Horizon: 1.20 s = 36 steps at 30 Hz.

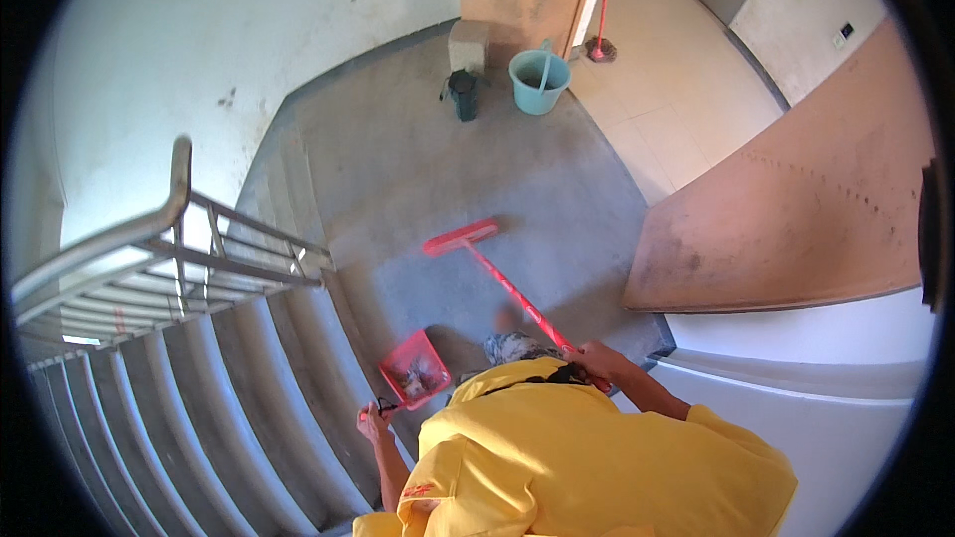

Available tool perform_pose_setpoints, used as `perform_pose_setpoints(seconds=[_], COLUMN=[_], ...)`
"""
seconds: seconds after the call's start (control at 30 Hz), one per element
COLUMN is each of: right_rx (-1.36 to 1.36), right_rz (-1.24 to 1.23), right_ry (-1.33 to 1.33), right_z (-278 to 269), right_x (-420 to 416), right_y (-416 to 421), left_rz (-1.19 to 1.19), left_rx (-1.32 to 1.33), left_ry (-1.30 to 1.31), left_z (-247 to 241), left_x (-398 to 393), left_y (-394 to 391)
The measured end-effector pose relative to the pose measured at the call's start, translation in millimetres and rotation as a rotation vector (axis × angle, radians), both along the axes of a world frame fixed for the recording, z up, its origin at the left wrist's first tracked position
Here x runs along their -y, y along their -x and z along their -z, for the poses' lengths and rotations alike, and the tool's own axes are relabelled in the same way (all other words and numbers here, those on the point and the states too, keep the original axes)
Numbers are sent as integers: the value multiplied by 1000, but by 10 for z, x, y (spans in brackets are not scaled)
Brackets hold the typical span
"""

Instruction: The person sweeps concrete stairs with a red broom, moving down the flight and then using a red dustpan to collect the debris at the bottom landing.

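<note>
My right hand (597, 364) grips the red handle of a push broom (515, 291) close to my waist. Its wide red head (460, 237) is out ahead of me over the grey concrete landing (403, 171). In my left hand (374, 421), low at my side, is the handle of a red dustpan (409, 343). Dust and pale litter (415, 379) lie inside the pan, which is beside the top of the stairs.
Concrete stairs (246, 388) with a metal railing (171, 231) descend on the left. Ahead stand a teal bucket (539, 89), a dark green bin-like container (464, 97) and a pale block (468, 45). A brown door (791, 231) stands ajar; a mop (601, 48) is beyond the doorway.
</note>
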State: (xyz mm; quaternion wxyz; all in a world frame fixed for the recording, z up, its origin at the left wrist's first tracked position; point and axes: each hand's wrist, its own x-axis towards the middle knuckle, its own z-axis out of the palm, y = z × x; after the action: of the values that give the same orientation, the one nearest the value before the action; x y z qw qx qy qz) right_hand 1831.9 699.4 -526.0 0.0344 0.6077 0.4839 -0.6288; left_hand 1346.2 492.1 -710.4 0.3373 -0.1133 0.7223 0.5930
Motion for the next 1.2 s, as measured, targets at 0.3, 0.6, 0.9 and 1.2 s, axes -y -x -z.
perform_pose_setpoints(seconds=[0.3, 0.6, 0.9, 1.2], right_rx=[8, -31, -173, -233], right_rz=[458, 887, 1296, 1549], right_ry=[-141, -105, 28, 69], right_z=[-857, -803, -1338, -1748], right_x=[-1058, -1209, -1815, -2737], right_y=[-381, -1093, -1531, -1867], left_rz=[104, 478, 876, 1360], left_rx=[-43, -55, -46, -213], left_ry=[-2, -53, -125, -152], left_z=[-746, -1225, -1619, -1687], left_x=[-1333, -3018, -5087, -7224], left_y=[-164, -351, -929, -1883])
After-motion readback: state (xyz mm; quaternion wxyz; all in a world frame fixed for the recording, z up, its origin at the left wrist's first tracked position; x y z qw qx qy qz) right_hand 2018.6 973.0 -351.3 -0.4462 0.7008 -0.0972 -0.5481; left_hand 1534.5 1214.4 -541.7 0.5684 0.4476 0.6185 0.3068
